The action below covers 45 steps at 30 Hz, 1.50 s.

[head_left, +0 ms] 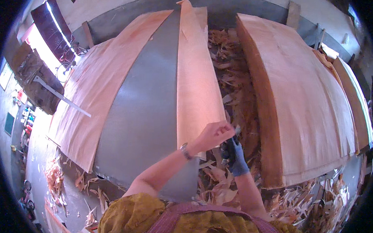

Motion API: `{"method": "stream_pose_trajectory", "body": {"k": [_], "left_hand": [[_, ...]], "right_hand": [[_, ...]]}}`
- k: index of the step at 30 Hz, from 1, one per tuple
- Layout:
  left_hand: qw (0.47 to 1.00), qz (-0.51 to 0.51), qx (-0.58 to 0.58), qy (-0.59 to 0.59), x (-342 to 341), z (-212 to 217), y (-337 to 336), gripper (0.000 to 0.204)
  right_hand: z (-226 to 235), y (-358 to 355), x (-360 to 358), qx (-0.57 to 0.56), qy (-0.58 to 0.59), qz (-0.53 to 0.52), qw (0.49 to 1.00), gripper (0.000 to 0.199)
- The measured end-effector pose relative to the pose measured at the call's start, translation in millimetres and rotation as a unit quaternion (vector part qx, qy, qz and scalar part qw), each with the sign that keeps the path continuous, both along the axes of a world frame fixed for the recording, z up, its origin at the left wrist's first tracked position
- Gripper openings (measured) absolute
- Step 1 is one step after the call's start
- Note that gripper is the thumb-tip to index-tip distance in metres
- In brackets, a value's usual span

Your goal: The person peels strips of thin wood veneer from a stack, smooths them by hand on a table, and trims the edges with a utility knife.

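Standing over a long grey surface (143,118), the person is working at the near end of a narrow veneer strip (197,75); the left hand (214,134), bare with a watch (185,151) at the wrist, is closing its grip, fingers curled tight, on the strip's near right corner; the right hand (236,156), in a dark blue glove, is sitting just below and beside it, fingers folded around something small and dark that I cannot make out, so I cannot tell what that grip is pinching.

The strip is lying lengthwise on the surface, running away from the person, its right edge along the surface's right side; a wider veneer sheet (93,91) is covering the left part of the surface, leaving a grey band bare between the two; a thick veneer stack (301,100) is rising to the right, well apart from the strip, with a trough of scraps (234,86) filling the gap between them; more scraps are littering the floor (43,134) on the left and piling up at lower right; a long pale bar (62,97) is lying off the sheet's left edge.
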<state>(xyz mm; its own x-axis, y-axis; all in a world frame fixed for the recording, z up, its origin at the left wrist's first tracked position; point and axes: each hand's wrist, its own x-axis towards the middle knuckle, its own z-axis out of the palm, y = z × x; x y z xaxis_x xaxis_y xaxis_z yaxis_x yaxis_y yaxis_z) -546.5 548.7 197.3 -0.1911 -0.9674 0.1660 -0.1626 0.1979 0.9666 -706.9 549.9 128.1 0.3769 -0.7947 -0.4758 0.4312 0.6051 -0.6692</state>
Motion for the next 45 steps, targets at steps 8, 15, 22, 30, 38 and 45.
{"method": "stream_pose_trajectory", "body": {"k": [8,15,22,30,38,45], "left_hand": [[0.805,0.005,0.531,0.263,-108,-111,105,0.084],[0.598,0.307,0.525,0.522,-255,-240,97,0.117],[0.620,0.397,0.311,0.601,-368,-319,9,0.068],[0.835,0.067,0.367,0.404,-517,-197,-55,0.061],[0.624,0.191,0.484,0.582,-677,-170,-68,0.071],[0.701,0.464,0.265,0.472,-749,-222,-103,0.040]], "right_hand": [[26,4,-276,-0.021,-0.060,-0.057,0.996,0.026],[51,17,-534,-0.035,-0.048,-0.089,0.994,0.005],[76,-19,-705,-0.037,0.010,-0.150,0.988,0.027],[133,-115,-929,-0.083,0.163,-0.164,0.969,0.020],[157,-179,-1072,-0.103,0.376,-0.181,0.903,0.024],[111,-220,-1222,-0.158,0.372,-0.177,0.897,0.017]]}}
